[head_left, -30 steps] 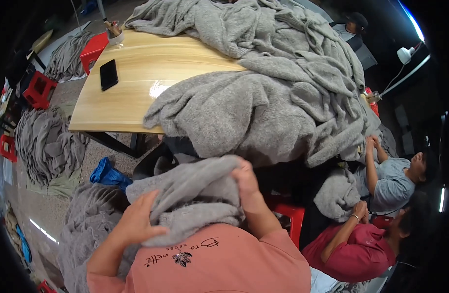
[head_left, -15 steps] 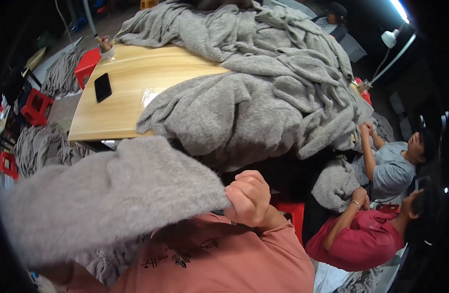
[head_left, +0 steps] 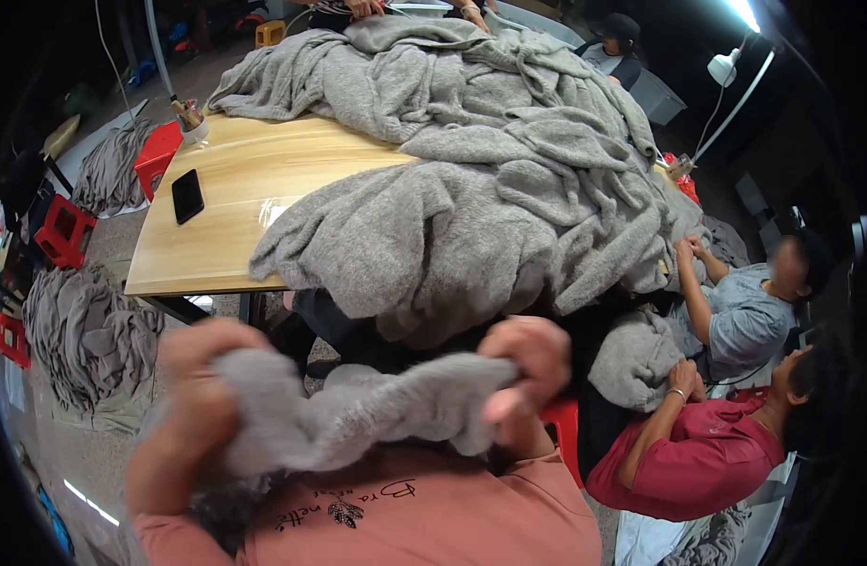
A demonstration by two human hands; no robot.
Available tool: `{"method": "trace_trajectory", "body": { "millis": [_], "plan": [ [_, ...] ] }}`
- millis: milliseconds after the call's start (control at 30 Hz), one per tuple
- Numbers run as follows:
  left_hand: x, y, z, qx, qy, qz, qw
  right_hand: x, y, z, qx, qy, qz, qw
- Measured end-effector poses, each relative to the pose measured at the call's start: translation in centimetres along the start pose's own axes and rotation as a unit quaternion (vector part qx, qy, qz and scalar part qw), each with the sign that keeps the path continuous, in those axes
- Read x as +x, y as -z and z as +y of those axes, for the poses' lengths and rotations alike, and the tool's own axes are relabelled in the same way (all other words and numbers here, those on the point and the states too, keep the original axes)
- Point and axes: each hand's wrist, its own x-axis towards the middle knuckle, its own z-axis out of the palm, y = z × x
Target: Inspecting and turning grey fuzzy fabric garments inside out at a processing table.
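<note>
A grey knitted garment [head_left: 358, 415] is bunched into a band in front of my chest, stretched between both hands. My left hand [head_left: 193, 377] grips its left end and looks blurred. My right hand [head_left: 528, 363] is closed on its right end. Beyond them a large heap of grey knitted cloth [head_left: 490, 189] covers most of a light wooden table [head_left: 235, 179] and hangs over its near edge. My salmon-coloured shirt fills the bottom of the view.
A black phone [head_left: 187, 195] lies on the bare left part of the table. Red stools [head_left: 64, 231] and piles of grey cloth [head_left: 84, 330] are on the floor at left. Two seated people [head_left: 726, 311] handle grey cloth at right; a lamp [head_left: 726, 66] stands behind.
The garment, spread wide over my left arm half a second ago, is now gathered into a narrow band between both hands. My left hand has come up into view.
</note>
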Motion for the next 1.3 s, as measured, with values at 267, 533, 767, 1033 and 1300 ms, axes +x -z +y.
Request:
{"method": "trace_trajectory", "body": {
  "millis": [267, 533, 767, 1033, 1300],
  "plan": [
    [-1.9, -9.7, -8.1, 0.084, -0.05, -0.018, 0.995, -4.9, -8.7, 4.6, -0.024, -0.221, -0.253, 0.942],
    [-4.5, -6.4, -16.1, 0.195, 0.031, 0.026, 0.98, -4.5, -7.2, 12.3, -0.07, -0.34, -0.178, 0.921],
    [-5.0, -6.5, -20.0, -0.105, 0.266, -0.022, 0.958, -4.6, -9.1, 13.2, -0.471, -0.263, -0.487, 0.687],
    [-5.7, -7.8, -17.2, -0.254, 0.343, -0.015, 0.904, -3.8, -16.1, 11.4, -0.065, -0.156, -0.458, 0.873],
    [-7.0, -8.0, -18.0, -0.306, 0.361, 0.045, 0.88, -5.4, -17.4, 12.9, 0.053, -0.29, -0.414, 0.861]
  ]
}}
